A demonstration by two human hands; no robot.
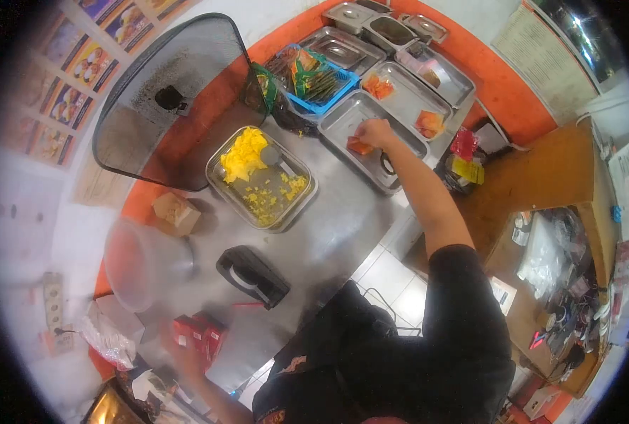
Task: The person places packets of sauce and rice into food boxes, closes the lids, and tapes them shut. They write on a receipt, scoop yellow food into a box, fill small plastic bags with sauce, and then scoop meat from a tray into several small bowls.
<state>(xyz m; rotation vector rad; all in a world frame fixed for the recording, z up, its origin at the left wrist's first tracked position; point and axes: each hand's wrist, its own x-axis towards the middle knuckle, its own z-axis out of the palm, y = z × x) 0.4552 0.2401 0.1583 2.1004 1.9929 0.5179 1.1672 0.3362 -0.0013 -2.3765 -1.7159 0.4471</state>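
Observation:
My right hand [376, 133] reaches into a steel tray [339, 116], its fingers bent and pinched together at a small orange-red packet [359, 145]. A dark ring-shaped object [388, 164] lies in the same tray, below my wrist. Low on the left, my left hand [178, 348] is smeared by motion beside some red boxes [200, 338]; its fingers do not show clearly. Between the hands, a steel tray [299, 205] holds yellow food [243, 154], with a grey scoop-like piece [270, 155] in it.
Behind are a blue basket [321, 107] of green packs, further steel trays [406, 88] and lidded pans [388, 32]. A black handheld device [253, 275] lies on the steel table [321, 233]. A mesh screen [176, 106], brown carton [176, 213] and clear tub [139, 265] stand left.

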